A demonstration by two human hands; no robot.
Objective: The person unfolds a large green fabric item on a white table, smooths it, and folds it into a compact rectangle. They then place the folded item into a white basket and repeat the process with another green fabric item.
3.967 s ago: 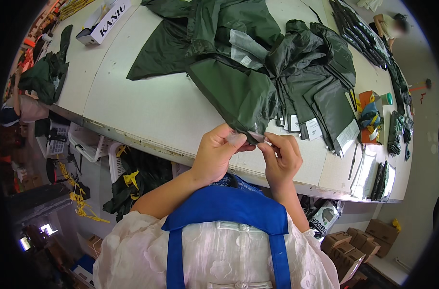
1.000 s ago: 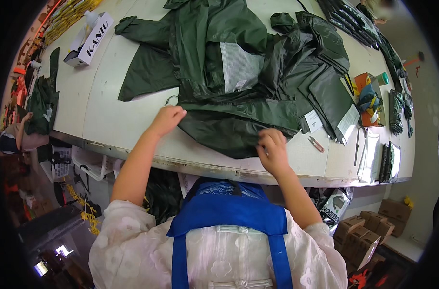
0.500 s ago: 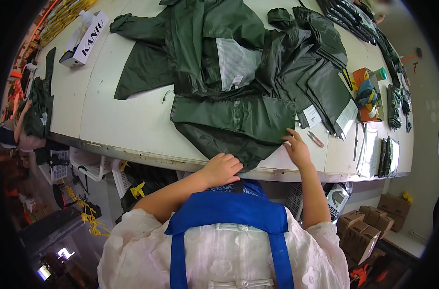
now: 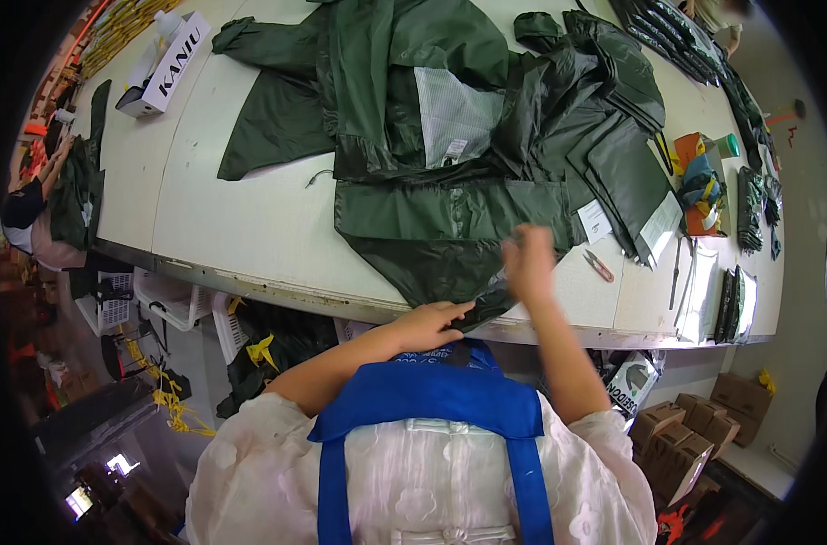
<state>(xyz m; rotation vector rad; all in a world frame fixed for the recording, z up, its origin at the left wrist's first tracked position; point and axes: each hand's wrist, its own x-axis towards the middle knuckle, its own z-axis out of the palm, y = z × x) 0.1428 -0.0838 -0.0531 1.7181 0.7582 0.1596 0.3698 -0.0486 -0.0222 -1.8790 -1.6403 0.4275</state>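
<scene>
A dark green, shiny rain jacket (image 4: 450, 209) lies spread on the white table in front of me, its hem side toward me. A white mesh lining (image 4: 459, 113) with a small label shows in its middle. My left hand (image 4: 432, 327) rests at the table's near edge on the jacket's lowest corner, fingers stretched out over the cloth. Above the right part of the hem is my right hand (image 4: 530, 263), smeared by motion, so its fingers cannot be made out. Red-handled thread snips (image 4: 599, 266) lie to its right.
Folded dark green pieces (image 4: 622, 168) with white cards lie at the right. Beyond them stands an orange box (image 4: 704, 213) of small items. A white carton (image 4: 167, 65) with a bottle is at the far left. Another person (image 4: 37, 204) works at the left. Brown boxes (image 4: 681, 436) stand below right.
My right hand has moved left from the jacket's right edge to over its hem. My left hand's fingers have straightened on the corner. The view has shifted slightly.
</scene>
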